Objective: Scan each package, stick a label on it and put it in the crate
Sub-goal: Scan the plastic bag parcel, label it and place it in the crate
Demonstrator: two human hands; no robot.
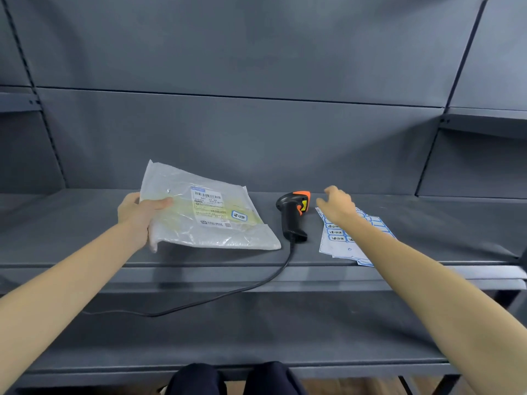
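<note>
Shelf (85, 240): pkg (211, 220), scanner (292, 215), labels (339, 240)

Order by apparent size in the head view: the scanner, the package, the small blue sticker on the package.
1. package
2. barcode scanner
3. small blue sticker
The gaps are clear; all lie at similar depth.

The package (205, 212) bears a white shipping label (210, 208) with a barcode; its print is too small to read.
</note>
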